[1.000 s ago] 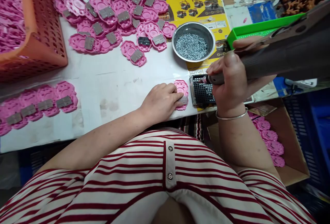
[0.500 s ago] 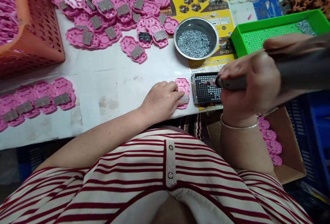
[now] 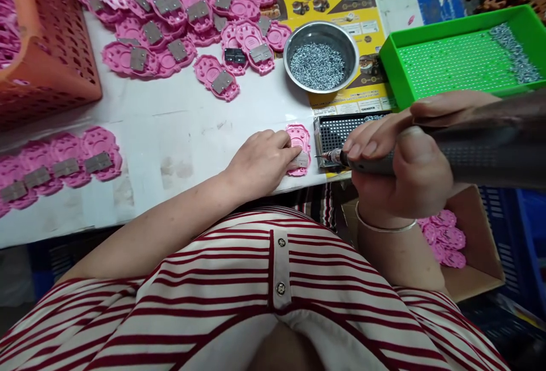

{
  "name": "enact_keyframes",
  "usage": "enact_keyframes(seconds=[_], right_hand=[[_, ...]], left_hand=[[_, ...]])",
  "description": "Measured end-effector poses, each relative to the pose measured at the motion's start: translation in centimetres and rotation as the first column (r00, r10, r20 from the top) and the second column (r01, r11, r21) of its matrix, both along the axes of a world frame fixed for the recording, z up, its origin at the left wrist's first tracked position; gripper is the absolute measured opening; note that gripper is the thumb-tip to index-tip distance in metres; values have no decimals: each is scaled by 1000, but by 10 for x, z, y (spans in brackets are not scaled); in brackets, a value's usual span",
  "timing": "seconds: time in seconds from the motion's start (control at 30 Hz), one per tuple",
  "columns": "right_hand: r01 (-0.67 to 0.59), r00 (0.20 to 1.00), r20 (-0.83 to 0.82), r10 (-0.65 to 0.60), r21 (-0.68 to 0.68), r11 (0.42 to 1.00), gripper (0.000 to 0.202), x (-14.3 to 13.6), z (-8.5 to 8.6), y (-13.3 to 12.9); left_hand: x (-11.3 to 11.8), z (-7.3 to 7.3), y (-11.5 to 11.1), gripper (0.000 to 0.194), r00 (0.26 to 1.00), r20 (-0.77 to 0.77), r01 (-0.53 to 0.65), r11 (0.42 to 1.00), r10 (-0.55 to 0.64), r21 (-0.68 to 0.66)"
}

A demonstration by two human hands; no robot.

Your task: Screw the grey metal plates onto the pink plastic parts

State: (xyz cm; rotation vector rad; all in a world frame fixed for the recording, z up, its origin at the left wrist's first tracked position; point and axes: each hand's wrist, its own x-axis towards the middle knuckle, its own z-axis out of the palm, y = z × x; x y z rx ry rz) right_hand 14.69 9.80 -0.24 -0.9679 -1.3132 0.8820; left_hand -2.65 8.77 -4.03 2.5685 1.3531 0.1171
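Note:
My left hand (image 3: 265, 161) presses a pink plastic part (image 3: 297, 133) flat on the table, its fingers closed over the part's left side. A grey metal plate (image 3: 302, 159) lies across the lower end of that part, partly under my fingertips. In my right hand (image 3: 396, 163) is a dark electric screwdriver (image 3: 478, 143), fingers wrapped round its body. The screwdriver's thin bit points left, over the near left edge of a black perforated tray (image 3: 336, 132), a little short of the pink part. My right hand hides the tray's right portion.
A steel bowl (image 3: 290, 75) of small screws stands behind the tray. A green tray (image 3: 443, 64) with screws is at the right. Pink parts with plates (image 3: 170, 4) pile up at the back; others form a row (image 3: 63, 160) at left, near an orange basket (image 3: 63, 46).
My right hand has brought the screwdriver left and slightly nearer to me, its bit passing from over the black tray's middle to its left edge. My left hand stays on the pink part.

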Motion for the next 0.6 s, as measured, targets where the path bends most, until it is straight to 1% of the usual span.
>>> enact_keyframes(seconds=[0.07,0.1,0.13,0.27,0.43,0.53,0.6], right_hand=[[34,997,-71,-22,170,985,27,-1,-6,1],[33,997,-79,-16,218,975,26,-1,-8,1],[20,998,-68,-4,235,972,25,-2,-10,1],[36,999,-18,-33,217,975,18,-4,-9,1],[25,1000,10,-29,246,969,16,-5,-8,0],[44,999,-13,-42,225,973,14,-8,-10,0],[25,998,-64,-9,254,967,14,-9,-13,3]], left_hand=[[0,1,-3,29,1000,-27,-11,1000,11,26],[0,1,-4,29,999,-34,-17,999,18,42],[0,1,-6,29,999,-36,-21,998,24,58],[0,1,-9,31,999,-14,-43,994,45,97],[3,5,-11,33,995,-27,-92,993,94,71],[5,8,-11,35,993,-36,-108,992,111,66],[5,8,-11,34,993,-45,-108,992,111,64]])
